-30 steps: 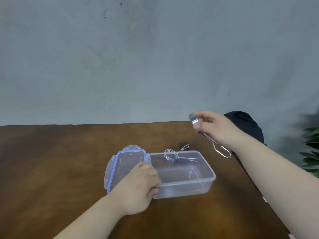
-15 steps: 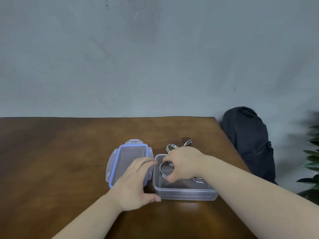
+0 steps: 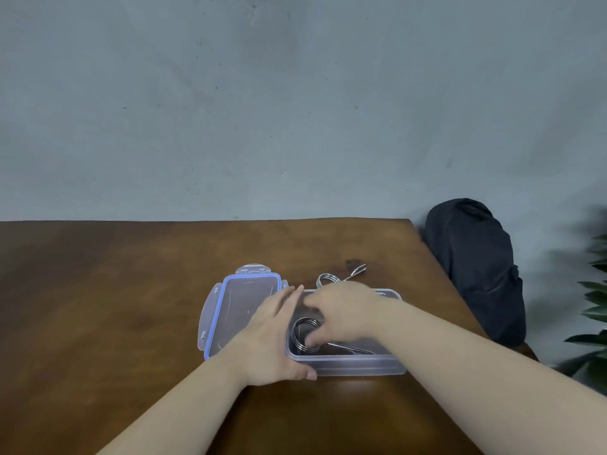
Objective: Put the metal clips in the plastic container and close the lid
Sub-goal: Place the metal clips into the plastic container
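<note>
Head view, counts first: two metal clips visible, one plastic container point(image 3: 348, 366), one lid point(image 3: 236, 310), one dark bag point(image 3: 476, 267) off the right edge of the worktop point(image 3: 115, 307). First clip point(image 3: 307, 334), with a coiled ring and long legs, lies inside the open container at its left end. Second clip point(image 3: 341, 277) lies on the worktop just behind the container's far wall. Lid, clear with blue rim, lies flat just left of the container. Left hand point(image 3: 272, 343) is spread, palm and thumb pressed against the container's left end and near corner. Right hand point(image 3: 341, 313) reaches into the container, fingers curled loosely, fingertips touching the coil of the first clip; firm pinch or mere contact, cannot tell.
</note>
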`<state>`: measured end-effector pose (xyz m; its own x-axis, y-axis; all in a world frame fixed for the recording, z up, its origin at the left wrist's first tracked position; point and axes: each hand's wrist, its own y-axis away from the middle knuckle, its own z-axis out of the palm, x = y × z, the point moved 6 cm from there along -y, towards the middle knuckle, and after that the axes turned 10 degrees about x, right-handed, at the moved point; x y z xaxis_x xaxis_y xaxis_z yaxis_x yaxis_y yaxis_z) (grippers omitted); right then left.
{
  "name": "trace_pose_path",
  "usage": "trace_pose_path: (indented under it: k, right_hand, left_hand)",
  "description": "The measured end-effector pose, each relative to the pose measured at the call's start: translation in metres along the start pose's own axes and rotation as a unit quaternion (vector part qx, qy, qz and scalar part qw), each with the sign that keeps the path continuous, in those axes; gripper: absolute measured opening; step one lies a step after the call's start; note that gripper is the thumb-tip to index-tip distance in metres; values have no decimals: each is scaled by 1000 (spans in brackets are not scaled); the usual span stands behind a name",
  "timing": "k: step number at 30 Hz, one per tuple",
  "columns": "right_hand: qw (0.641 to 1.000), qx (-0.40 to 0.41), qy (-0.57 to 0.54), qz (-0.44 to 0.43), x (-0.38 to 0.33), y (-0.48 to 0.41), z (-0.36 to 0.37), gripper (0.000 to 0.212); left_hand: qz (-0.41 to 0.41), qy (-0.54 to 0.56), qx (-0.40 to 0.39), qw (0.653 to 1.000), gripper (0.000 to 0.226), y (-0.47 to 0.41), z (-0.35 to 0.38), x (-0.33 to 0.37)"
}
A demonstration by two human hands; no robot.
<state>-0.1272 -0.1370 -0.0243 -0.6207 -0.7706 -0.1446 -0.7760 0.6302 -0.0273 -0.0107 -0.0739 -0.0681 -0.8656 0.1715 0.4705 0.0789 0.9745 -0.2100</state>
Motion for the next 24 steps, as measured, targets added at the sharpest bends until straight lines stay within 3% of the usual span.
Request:
trace_pose_path:
  k: [3,5,11,14,17,20,22,24]
  right_hand:
    - [991,90,-77,59,26,-7,-38,25]
    - [986,113,-69,102,52,-18,-49,27]
    - [987,-26,-29,155,100,-49,-18,63]
    - [985,-75,-29,149,101,-58,0,68]
    - [986,-91,-30,137,99,-66,10,61]
    - [988,-78,-6,130,100,-69,11,23]
    - [990,-35,-24,132,102,-68,2,15]
    - [985,23,-78,149,104,-63,-18,49]
  left_hand:
    - [-7,-3,-3,1000,140,2,3,-4]
    - [-17,-3,-9,1000,138,4,5,-7]
    - [-8,5,-3,1000,112,7,0,1]
    - [-7,5,2,1000,106,8,-2,2]
    - [3,10,2,1000,101,8,-3,4]
    - [7,17,4,1000,98,7,-4,6]
    - [9,16,4,1000,95,7,-6,9]
    - [7,10,4,1000,92,6,-8,11]
